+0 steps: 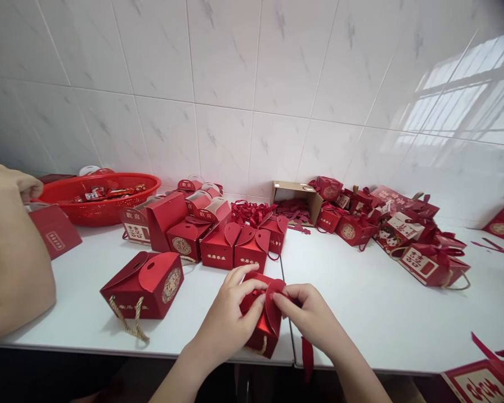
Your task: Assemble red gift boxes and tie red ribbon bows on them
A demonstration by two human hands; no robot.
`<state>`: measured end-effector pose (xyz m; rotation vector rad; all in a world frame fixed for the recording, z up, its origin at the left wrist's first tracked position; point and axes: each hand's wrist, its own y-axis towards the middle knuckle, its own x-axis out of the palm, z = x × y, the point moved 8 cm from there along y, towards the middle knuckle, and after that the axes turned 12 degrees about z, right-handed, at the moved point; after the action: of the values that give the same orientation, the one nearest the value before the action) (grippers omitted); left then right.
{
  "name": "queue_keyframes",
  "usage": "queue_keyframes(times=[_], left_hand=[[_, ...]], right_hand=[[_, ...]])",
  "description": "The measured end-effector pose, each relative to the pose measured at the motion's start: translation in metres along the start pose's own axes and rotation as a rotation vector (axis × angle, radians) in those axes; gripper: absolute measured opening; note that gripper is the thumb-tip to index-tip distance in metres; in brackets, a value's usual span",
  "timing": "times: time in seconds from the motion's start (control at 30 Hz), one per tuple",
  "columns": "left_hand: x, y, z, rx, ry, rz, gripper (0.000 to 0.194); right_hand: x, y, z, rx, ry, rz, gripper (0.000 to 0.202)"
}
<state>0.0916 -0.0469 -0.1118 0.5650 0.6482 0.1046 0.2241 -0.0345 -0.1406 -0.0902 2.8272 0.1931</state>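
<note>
Between my two hands, near the table's front edge, stands a small red gift box [270,337] with rounded top flaps and a gold cord handle low on its front. My left hand [235,305] is closed on the box's left and top side, thumb and fingers at the flap. From the right, my right hand [304,308] pinches the curved flap's edge. A red ribbon [307,358] hangs over the table edge beneath my right hand. To the left sits a larger red box [151,285] with a twisted gold cord handle.
Behind are rows of red boxes [218,246], a ribbon pile [252,212] and an open cardboard box [298,196]. Finished-looking boxes [357,228] crowd the back right. A red basket [105,210] of sweets stands back left, beside another person's arm [14,257]. A tiled wall rises behind.
</note>
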Motion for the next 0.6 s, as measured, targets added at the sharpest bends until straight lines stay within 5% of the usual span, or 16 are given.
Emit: queue_keyframes(times=[0.23, 0.43, 0.6], left_hand=[[0.000, 0.005, 0.000, -0.007, -0.019, 0.017, 0.020], [-0.009, 0.010, 0.006, 0.002, -0.014, 0.064, 0.021], [-0.021, 0.016, 0.027, 0.150, 0.038, 0.149, 0.019]], right_hand=[[-0.001, -0.004, -0.007, -0.054, -0.112, 0.017, 0.038], [-0.021, -0.007, -0.024, -0.242, -0.237, 0.262, 0.025], [-0.006, -0.003, -0.043, -0.381, -0.056, 0.197, 0.026]])
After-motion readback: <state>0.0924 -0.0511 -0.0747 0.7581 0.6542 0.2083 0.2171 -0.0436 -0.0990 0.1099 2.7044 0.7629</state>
